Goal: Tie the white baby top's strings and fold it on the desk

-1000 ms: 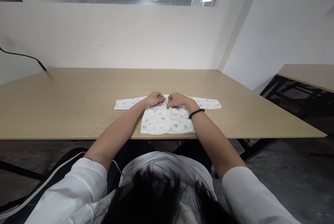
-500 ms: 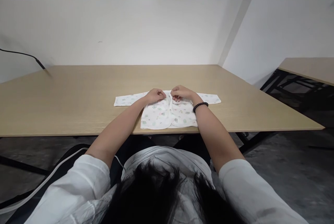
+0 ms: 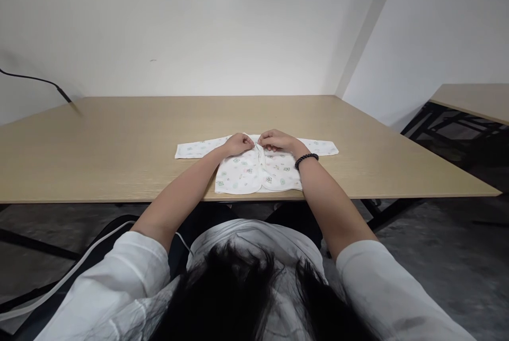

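Note:
A small white baby jacket (image 3: 242, 174) with a green and pink print lies flat at the front edge of the table, its sleeves spread left and right. Its front opening runs down the middle, with the two edges close together. My left hand (image 3: 239, 145) pinches the left front edge near the neckline. Just across the opening, my right hand (image 3: 276, 140), with a black bead bracelet on the wrist, pinches the right front edge. The fingertips of both hands nearly meet, and the bit of fabric between them is partly hidden.
The wooden table (image 3: 131, 129) reaches back to a white wall (image 3: 191, 44). At the far left a black cable (image 3: 40, 79) hangs over the table's edge. A second table (image 3: 477, 98) stands to the right. A white cord (image 3: 79, 264) runs down by my left side.
My right hand has shifted slightly left toward my left hand, and the jacket's front edges have drawn closer near the neckline. The view has tilted a little.

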{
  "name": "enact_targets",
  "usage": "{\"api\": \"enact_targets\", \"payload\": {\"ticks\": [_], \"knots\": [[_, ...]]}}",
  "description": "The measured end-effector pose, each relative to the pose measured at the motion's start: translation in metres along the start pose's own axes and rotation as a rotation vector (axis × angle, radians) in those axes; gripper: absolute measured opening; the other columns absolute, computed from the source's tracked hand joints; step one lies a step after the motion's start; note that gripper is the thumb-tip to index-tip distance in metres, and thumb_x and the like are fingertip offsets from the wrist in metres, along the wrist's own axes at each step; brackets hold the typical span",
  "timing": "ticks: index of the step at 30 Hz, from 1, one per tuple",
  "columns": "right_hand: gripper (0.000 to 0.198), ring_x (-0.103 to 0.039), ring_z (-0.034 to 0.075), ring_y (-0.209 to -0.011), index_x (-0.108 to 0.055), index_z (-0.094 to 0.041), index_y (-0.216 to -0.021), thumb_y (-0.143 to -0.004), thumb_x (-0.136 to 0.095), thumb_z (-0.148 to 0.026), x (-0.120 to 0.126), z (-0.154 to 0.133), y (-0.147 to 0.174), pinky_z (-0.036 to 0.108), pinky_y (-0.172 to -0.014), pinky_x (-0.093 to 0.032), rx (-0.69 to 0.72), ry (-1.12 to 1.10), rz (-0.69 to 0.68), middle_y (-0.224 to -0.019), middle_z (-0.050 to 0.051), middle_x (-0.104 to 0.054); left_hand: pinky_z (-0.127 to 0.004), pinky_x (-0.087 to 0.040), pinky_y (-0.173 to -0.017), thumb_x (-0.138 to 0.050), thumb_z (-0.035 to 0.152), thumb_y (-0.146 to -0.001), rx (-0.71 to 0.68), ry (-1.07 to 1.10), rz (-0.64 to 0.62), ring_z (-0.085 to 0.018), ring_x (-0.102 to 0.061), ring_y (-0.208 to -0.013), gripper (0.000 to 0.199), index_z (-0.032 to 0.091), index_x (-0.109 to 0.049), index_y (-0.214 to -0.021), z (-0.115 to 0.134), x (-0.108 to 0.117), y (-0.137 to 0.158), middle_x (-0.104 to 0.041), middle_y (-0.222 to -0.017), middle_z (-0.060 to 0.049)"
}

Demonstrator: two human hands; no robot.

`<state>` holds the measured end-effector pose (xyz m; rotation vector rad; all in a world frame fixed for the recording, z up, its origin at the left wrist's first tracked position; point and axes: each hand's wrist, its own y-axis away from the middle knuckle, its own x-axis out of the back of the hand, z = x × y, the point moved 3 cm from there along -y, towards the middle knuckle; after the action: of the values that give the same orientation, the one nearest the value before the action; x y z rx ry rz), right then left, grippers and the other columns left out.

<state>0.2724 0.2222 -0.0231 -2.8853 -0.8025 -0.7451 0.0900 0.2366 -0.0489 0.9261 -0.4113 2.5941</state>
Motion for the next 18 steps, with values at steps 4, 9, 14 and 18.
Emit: {"api": "enact_targets", "payload": {"ticks": [4,9,14,18], "knots": [[0.005,-0.046,0.008,-0.053,-0.071,-0.015,-0.079,-0.075,-0.068,-0.016,-0.0014,0.0016,-0.0018,0.020,-0.046,-0.032,0.015,0.030,-0.004,-0.064,-0.001,-0.059,-0.026,-0.043,-0.061,-0.063,0.029,-0.074,-0.010,-0.060,0.025,-0.017,-0.060,-0.068,0.014,0.018,-0.070,-0.077,0.0007,-0.0008,-0.0011,-0.070,-0.077,-0.003],[0.009,-0.040,0.008,-0.048,-0.070,-0.015,-0.081,-0.072,-0.072,-0.017,-0.0025,0.0049,-0.0022,0.022,-0.043,-0.027,0.036,0.068,0.056,-0.056,-0.003,-0.054,-0.027,-0.045,-0.069,-0.062,0.027,-0.075,-0.031,-0.106,0.047,-0.018,-0.062,-0.075,0.012,0.019,-0.070,-0.080,0.0018,-0.0010,-0.0007,-0.072,-0.083,-0.003],[0.011,-0.043,0.008,-0.050,-0.070,-0.014,-0.080,-0.071,-0.074,-0.019,-0.0050,0.0034,-0.0034,0.023,-0.045,-0.028,0.071,0.095,0.124,-0.058,-0.002,-0.057,-0.027,-0.046,-0.067,-0.061,0.025,-0.076,-0.028,-0.126,0.073,-0.018,-0.062,-0.075,0.012,0.020,-0.070,-0.081,0.0018,-0.0012,0.0006,-0.072,-0.085,-0.003],[0.012,-0.047,0.009,-0.053,-0.070,-0.014,-0.079,-0.069,-0.074,-0.021,-0.0060,0.0033,-0.0054,0.023,-0.049,-0.031,0.099,0.109,0.153,-0.059,-0.002,-0.058,-0.027,-0.046,-0.068,-0.060,0.023,-0.076,-0.011,-0.133,0.104,-0.018,-0.063,-0.075,0.010,0.019,-0.069,-0.079,0.0025,-0.0022,0.0016,-0.072,-0.085,-0.004]]}}
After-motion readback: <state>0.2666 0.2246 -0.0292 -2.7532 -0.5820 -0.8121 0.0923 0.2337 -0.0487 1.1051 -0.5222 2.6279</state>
